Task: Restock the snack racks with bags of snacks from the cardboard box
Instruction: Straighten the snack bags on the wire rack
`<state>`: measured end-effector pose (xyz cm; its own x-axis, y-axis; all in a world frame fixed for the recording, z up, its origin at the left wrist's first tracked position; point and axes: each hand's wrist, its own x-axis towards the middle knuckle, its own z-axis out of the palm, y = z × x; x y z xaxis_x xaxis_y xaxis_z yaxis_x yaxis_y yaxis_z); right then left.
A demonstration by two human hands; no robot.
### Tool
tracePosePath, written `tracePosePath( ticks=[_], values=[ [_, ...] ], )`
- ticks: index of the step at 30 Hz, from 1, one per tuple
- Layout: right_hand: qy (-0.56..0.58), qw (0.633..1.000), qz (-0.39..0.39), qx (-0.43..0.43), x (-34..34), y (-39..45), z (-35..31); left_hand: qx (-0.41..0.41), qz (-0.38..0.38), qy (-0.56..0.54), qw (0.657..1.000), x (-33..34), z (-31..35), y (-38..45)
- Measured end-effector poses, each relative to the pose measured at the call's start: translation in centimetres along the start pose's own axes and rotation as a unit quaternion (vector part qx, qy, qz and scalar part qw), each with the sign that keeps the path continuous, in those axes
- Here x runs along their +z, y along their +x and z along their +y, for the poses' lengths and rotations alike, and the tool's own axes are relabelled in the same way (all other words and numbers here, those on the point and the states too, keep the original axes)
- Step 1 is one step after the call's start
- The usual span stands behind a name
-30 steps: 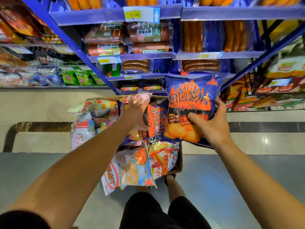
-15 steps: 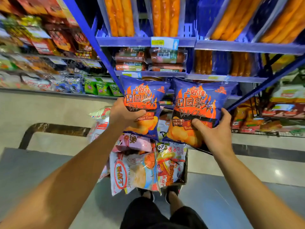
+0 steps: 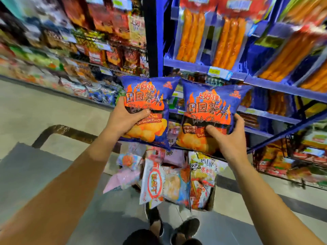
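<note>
I hold two blue bags of barbecue potato chips with orange flames, side by side in front of the blue snack rack [image 3: 203, 65]. My left hand [image 3: 124, 119] grips the left chip bag [image 3: 150, 96] at its left edge, thumb across the front. My right hand [image 3: 228, 138] grips the right chip bag [image 3: 210, 103] from below, thumb on its front. Below them on the floor stands the cardboard box [image 3: 211, 197], stuffed with several snack bags, mostly white, pink and yellow; its walls are largely hidden.
The blue rack holds long orange sausage packs [image 3: 226, 41] on its upper shelves and darker packs lower down. A second shelving run [image 3: 79, 55] full of snack packets stretches to the left. My two feet [image 3: 173, 227] stand on the grey floor just behind the box.
Both hands have lifted their chip bags higher above the box, the left one fresh out of it. My view has tilted up, showing more upper shelves.
</note>
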<state>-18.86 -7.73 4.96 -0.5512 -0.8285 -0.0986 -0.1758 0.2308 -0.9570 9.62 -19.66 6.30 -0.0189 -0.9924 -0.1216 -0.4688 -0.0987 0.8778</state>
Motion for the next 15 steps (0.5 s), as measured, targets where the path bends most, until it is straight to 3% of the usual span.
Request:
tracePosePath(
  ticks=[5,11,15],
  values=[
    [0.03,0.998,-0.032,-0.041,2.5,-3.3,-2.6,0.003,0.006,-0.023,1.0,-3.8,0.0,-3.8],
    [0.038,0.992,-0.087,-0.083,4.5,-7.8,-4.4,-0.025,-0.001,-0.141,0.99,-9.4,-0.7,-10.5],
    [0.049,0.988,-0.105,-0.099,6.9,-10.9,-6.2,-0.012,0.033,-0.141,0.989,-14.3,-2.1,-14.4]
  ],
)
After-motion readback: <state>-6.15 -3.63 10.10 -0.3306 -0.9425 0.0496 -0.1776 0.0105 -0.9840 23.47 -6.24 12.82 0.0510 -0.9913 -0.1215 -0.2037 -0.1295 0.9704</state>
